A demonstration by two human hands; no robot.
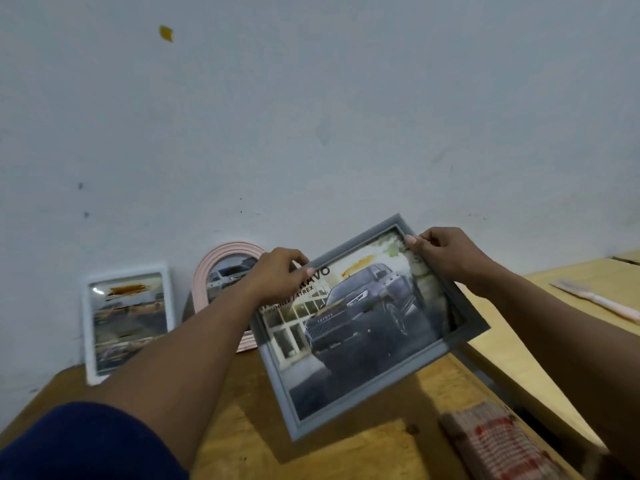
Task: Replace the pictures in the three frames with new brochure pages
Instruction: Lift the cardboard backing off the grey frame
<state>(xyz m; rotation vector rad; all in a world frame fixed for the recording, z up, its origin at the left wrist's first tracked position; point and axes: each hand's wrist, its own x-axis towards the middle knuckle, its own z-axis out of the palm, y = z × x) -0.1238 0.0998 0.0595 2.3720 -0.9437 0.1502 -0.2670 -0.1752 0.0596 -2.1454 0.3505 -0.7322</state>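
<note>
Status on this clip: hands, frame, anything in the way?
Left hand and right hand both grip grey rectangular frame by top edge, tilted over wooden table. Car brochure page inside it. White rectangular frame, pink arched frame lean against wall behind. Nothing blocking.

Dim, soft light; slight blur, wide-angle bending, glare on white frame (129, 318).

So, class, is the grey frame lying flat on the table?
No, the left hand and the right hand hold the grey frame by its upper corners, tilted up rather than flat on the table.
</note>
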